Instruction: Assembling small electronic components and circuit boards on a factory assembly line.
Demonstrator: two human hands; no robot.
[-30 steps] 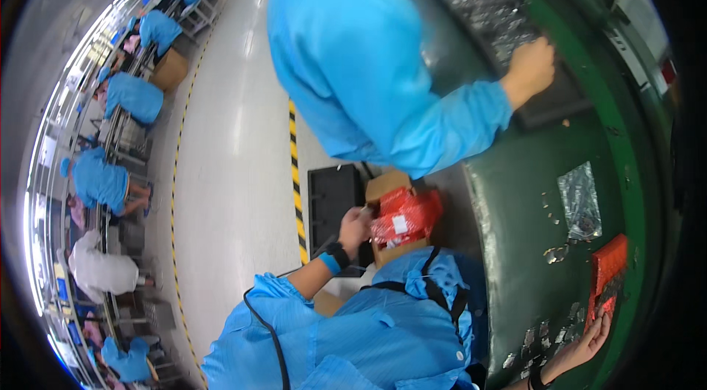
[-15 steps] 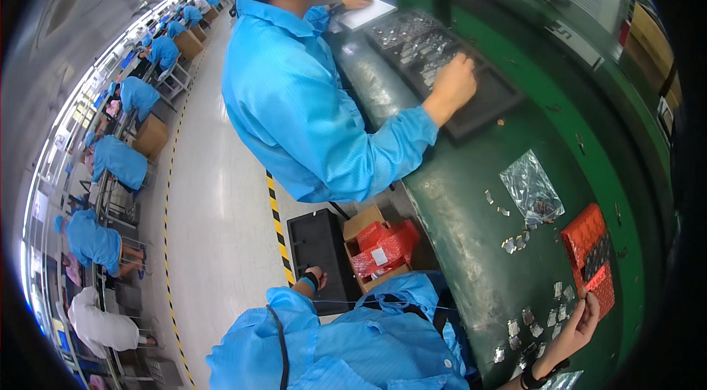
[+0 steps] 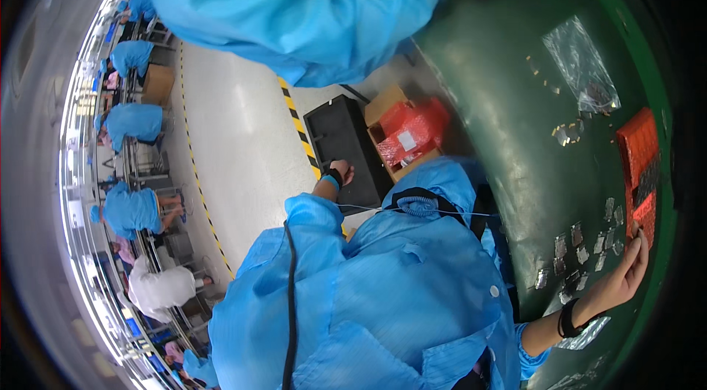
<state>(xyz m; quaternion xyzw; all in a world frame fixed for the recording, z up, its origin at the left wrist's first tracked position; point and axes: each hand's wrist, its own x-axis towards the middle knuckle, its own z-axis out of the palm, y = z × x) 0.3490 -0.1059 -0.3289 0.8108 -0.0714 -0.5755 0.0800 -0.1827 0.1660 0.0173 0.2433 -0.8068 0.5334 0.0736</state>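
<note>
My right hand (image 3: 627, 271) reaches to the far right of the green table, its thumb and fingertips pinching the near edge of a red bubble-wrap pouch (image 3: 638, 141). A dark, grey-black patterned piece (image 3: 649, 179) lies on the pouch. Left of my right hand, several small silvery metal pieces (image 3: 579, 254) are spread on the table. My left hand (image 3: 343, 171) hangs low at my side, over a black box (image 3: 352, 145). Its fingers are loosely curled, and nothing shows in them.
A clear plastic bag (image 3: 578, 58) lies farther up the green table (image 3: 501, 125), with more small metal parts (image 3: 567, 134) nearby. An open carton (image 3: 387, 104) holding red bubble wrap (image 3: 416, 132) stands beside the black box. A co-worker's blue sleeve (image 3: 368, 14) extends across the top.
The view has tilted down toward my body, so the co-worker's head and the parts tray have left the picture or nearly so. My right hand stays at the red pouch's edge.
</note>
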